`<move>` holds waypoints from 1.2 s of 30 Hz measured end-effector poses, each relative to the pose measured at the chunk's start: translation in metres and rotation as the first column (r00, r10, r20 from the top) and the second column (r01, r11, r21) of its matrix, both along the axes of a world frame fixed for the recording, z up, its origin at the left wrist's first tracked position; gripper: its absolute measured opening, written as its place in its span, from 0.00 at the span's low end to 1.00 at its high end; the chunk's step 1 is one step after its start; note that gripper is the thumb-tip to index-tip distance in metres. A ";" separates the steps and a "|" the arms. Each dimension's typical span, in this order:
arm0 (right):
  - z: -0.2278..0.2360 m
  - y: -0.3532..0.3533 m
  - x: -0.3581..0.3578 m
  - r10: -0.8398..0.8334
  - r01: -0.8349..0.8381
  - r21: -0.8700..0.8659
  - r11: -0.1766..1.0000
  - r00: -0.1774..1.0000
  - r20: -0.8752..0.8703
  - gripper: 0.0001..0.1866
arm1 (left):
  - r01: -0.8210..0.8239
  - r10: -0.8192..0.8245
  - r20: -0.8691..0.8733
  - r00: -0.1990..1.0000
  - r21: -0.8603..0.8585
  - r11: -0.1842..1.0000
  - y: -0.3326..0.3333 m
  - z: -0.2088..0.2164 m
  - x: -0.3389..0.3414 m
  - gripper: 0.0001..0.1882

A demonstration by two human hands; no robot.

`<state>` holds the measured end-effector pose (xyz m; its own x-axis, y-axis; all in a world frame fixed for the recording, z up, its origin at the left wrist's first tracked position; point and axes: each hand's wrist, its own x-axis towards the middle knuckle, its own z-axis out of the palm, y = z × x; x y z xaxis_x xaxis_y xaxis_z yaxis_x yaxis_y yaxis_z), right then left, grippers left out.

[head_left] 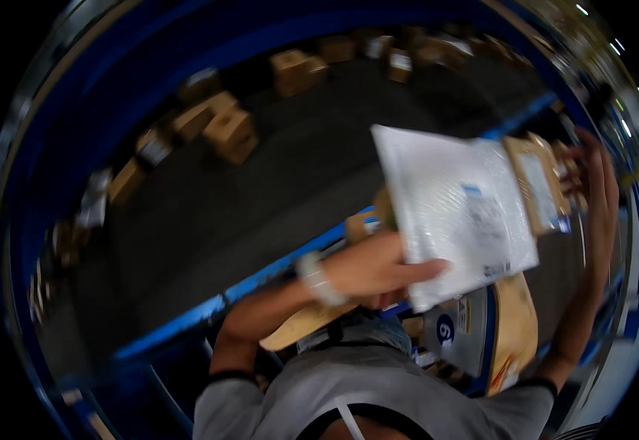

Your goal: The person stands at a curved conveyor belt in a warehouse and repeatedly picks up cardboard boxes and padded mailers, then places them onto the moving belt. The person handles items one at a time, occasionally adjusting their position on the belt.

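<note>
A white padded mailer [455, 209] with a printed label is tilted up in front of me. My left hand [378, 271] is closed on its lower left corner, thumb lying on top. A white band [321, 279] circles that wrist. Just past the mailer's right edge is a brown parcel [534, 183] with a pale label. My right hand [589, 180] reaches up beside the brown parcels, its fingers bent toward them. Blur hides whether it grips one. Partly behind the mailer and my left hand sits a small brown box [362, 226].
A wide dark conveyor belt [297, 161] curves across the view. Cardboard boxes [231, 136] and other parcels line its far side. A blue rail [180, 323] edges the near side. Close to my body are a grey panel [459, 334] and a curved wooden edge [516, 323].
</note>
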<state>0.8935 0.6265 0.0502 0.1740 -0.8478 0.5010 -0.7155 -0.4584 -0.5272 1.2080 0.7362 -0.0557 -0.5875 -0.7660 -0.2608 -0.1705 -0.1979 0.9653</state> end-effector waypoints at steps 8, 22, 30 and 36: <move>-0.024 -0.018 0.028 0.533 -0.257 0.533 0.806 0.707 -0.466 0.23 | -0.307 0.307 -0.052 0.950 0.014 0.952 -0.021 -0.082 0.066 0.23; -0.064 -0.260 0.239 0.681 -0.188 0.857 0.479 0.696 -0.228 0.33 | -0.379 0.743 0.655 -0.139 -0.728 0.571 -0.185 -0.302 0.502 0.69; -0.176 -0.461 0.388 0.508 0.067 0.797 0.601 0.738 -0.445 0.34 | -0.344 0.655 0.734 -0.181 -0.671 0.657 -0.219 -0.338 0.568 0.69; -0.337 -0.575 0.385 -0.058 0.256 0.615 0.745 0.945 -0.323 0.25 | -0.019 0.864 0.501 -0.042 -0.865 0.501 -0.162 -0.381 0.486 0.60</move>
